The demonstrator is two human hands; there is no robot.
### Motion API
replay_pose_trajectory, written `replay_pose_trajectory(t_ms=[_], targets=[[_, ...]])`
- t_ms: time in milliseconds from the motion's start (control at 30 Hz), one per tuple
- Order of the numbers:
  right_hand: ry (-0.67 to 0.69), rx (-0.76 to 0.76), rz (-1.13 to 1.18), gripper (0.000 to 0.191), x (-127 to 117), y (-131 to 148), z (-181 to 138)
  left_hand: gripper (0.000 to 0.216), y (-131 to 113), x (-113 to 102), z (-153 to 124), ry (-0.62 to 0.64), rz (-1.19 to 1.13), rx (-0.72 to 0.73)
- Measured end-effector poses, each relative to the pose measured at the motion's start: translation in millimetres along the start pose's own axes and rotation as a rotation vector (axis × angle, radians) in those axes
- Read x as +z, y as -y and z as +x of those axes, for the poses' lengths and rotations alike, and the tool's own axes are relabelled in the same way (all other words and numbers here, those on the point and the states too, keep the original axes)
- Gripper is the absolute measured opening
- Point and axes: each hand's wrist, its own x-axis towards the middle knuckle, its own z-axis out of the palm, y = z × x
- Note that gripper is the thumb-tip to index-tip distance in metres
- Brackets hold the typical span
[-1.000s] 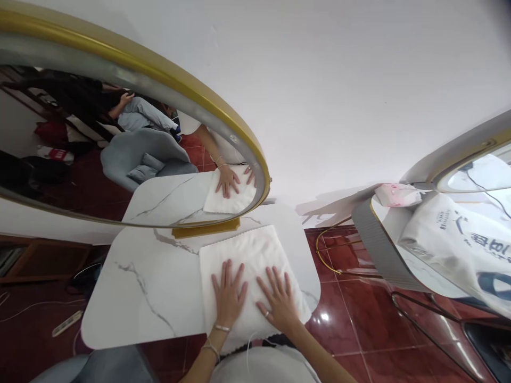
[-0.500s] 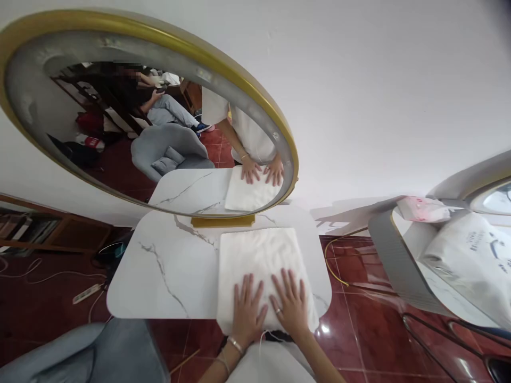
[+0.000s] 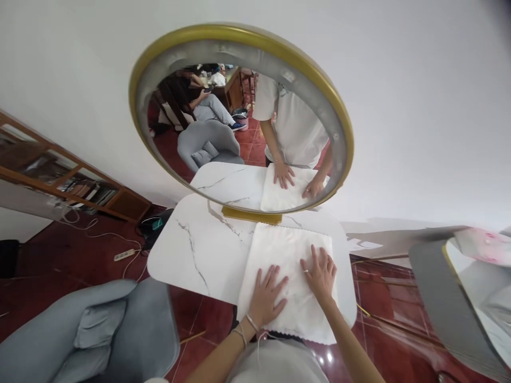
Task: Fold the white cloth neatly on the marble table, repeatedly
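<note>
A white cloth point(image 3: 293, 239) with a scalloped edge lies spread on the right part of the marble-patterned table point(image 3: 179, 266), its near edge hanging past the table's front. My left hand point(image 3: 266, 298), with bracelets at the wrist, rests flat on the cloth's lower left, fingers spread. Farther up and to the right, my right hand point(image 3: 320, 274) touches the cloth near its right edge. Its fingers are apart and slightly bent, with a ring on one, and nothing shows in its grasp.
A gold-rimmed round mirror point(image 3: 347, 127) stands at the table's back, reflecting my arms and a seated person. A grey armchair point(image 3: 147, 314) is at lower left, a power strip point(image 3: 124, 255) and cables on the floor. Another table point(image 3: 435, 287) with a pink-and-white packet point(image 3: 485, 244) stands right.
My right hand has moved up and right across the cloth, its fingers now more bent. My left hand stays flat on it. The cloth looks smoother, and the view has turned left.
</note>
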Motion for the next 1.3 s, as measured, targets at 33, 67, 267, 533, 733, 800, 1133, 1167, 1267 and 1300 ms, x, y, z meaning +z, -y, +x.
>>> replay_pose_trajectory(t_ms=[33,67,267,533,733,800,1133,1167,1267,1300], targets=[[0.005,0.014,-0.003,0.059,3.7,9.1,2.9,0.061,7.0,-2.9,-2.8,0.002,0.003,-0.004],[0.006,0.030,0.000,0.058,7.2,18.9,4.3,0.061,14.5,-5.9,-6.3,0.006,0.008,-0.004],[-0.024,-0.063,0.104,0.048,30.2,79.6,4.6,0.058,65.0,-19.1,-36.8,-0.030,0.011,-0.021],[-0.056,0.036,0.270,0.030,53.1,90.4,62.1,0.041,176.8,-35.9,23.7,-0.401,-0.163,-0.664],[-0.087,0.034,0.293,0.025,38.9,96.9,72.1,0.024,209.5,-41.1,77.1,-0.385,-0.368,-0.554],[-0.158,0.074,0.299,0.029,38.6,106.4,72.7,0.029,206.8,-39.2,75.5,-0.427,-0.390,-0.548],[-0.071,-0.080,0.152,0.057,69.7,156.9,67.1,0.059,184.0,-10.0,80.9,-0.304,-0.202,-0.304],[-0.053,-0.084,0.116,0.058,69.7,160.9,65.0,0.060,186.3,-10.1,80.9,-0.295,-0.181,-0.305],[-0.018,-0.109,0.076,0.058,70.6,180.8,59.1,0.059,199.0,-15.7,75.0,-0.279,-0.124,-0.298],[-0.005,-0.128,0.075,0.057,71.9,190.8,57.3,0.059,205.2,-18.7,71.5,-0.273,-0.106,-0.297]])
